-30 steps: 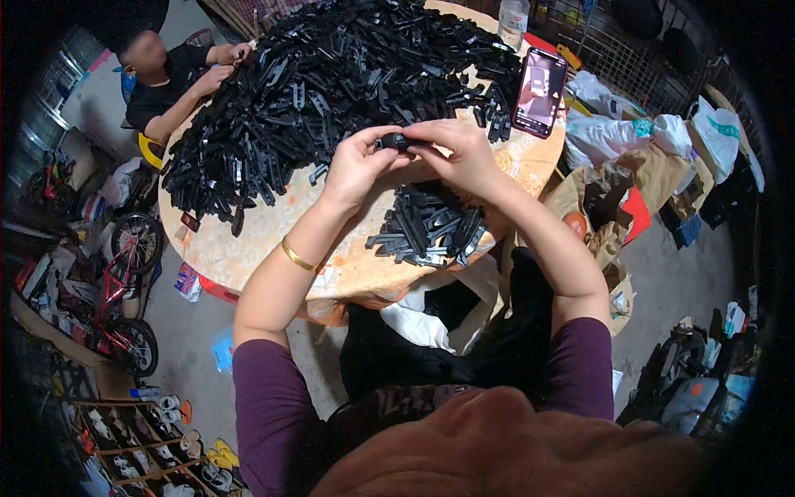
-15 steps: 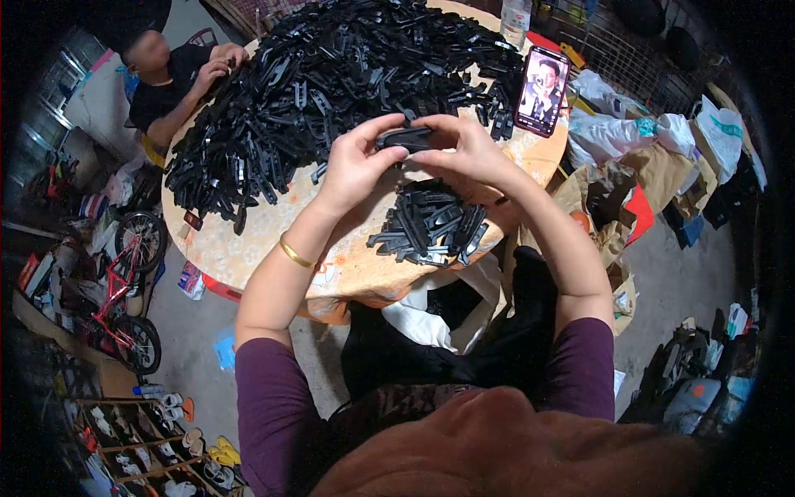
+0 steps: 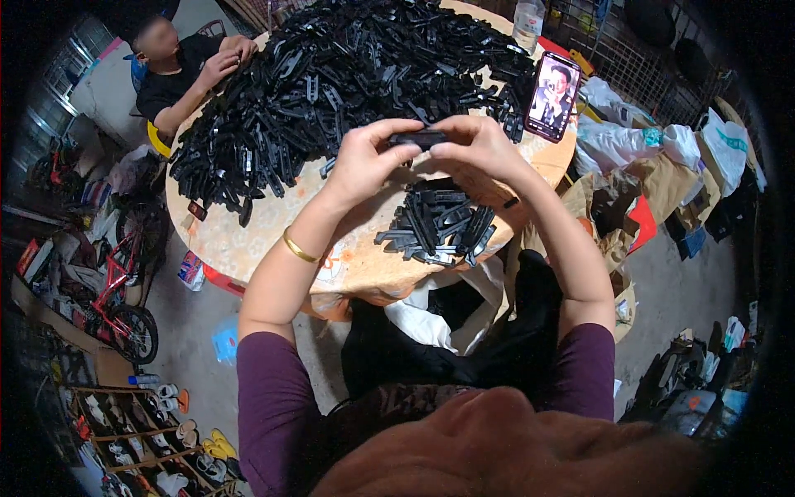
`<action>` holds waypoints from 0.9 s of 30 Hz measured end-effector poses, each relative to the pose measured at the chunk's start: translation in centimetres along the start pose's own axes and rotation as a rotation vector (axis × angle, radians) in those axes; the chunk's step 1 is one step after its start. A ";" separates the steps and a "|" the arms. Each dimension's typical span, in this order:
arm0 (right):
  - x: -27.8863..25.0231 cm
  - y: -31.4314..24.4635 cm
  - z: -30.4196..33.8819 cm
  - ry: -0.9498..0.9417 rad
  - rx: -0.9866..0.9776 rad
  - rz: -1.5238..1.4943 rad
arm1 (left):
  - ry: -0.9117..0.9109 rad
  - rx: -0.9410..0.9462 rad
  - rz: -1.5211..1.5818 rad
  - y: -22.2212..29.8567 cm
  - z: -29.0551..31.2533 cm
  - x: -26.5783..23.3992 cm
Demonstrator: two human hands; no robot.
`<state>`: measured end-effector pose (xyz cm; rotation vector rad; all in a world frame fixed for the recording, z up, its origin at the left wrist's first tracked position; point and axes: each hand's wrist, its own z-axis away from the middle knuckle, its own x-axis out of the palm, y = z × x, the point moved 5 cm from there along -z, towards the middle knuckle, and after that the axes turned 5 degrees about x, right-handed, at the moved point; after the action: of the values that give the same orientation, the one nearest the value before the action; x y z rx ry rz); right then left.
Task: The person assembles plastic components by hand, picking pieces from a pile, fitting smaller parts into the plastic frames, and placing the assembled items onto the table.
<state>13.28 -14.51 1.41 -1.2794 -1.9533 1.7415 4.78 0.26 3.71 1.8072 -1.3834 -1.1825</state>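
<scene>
Between my two hands, above the round table [image 3: 273, 248], I hold one black elongated plastic part [image 3: 421, 139]. My left hand [image 3: 373, 161] grips its left end between thumb and fingers. My right hand [image 3: 480, 149] pinches the right end the same way. The fingers cover much of the part, so its exact kind cannot be made out. Beyond my hands spreads a large heap of similar black plastic parts [image 3: 331, 74]. A smaller pile of them [image 3: 439, 222] lies nearer to me, below my right hand.
A phone [image 3: 553, 95] stands upright at the table's right, beside a clear bottle [image 3: 527, 25]. Across at the far left, another person [image 3: 178, 70] sits with hands at the heap's edge. Paper and plastic bags [image 3: 638, 149] crowd the right; a red bicycle [image 3: 120, 282] stands left.
The part has turned flatter between my hands, and both hands have shifted slightly right in the picture. The whole scene has also shifted a little with the head.
</scene>
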 end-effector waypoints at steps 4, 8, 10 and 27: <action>-1.7 3.0 -1.6 0.091 0.107 -0.095 | -0.194 -0.067 0.083 0.1 0.4 1.2; -3.3 3.4 -1.2 0.395 -0.034 0.490 | -0.551 0.124 -0.172 0.4 1.2 3.1; -3.7 3.7 -1.1 0.369 -0.085 0.556 | -0.613 0.141 -0.171 0.3 1.3 3.3; 3.4 0.1 -1.8 0.234 -0.480 0.711 | -0.098 0.147 -0.962 -1.5 -0.1 -0.6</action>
<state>12.48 -10.85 0.53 -2.4541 -1.9739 1.2714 5.46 1.32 2.68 2.6646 -0.6037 -1.6505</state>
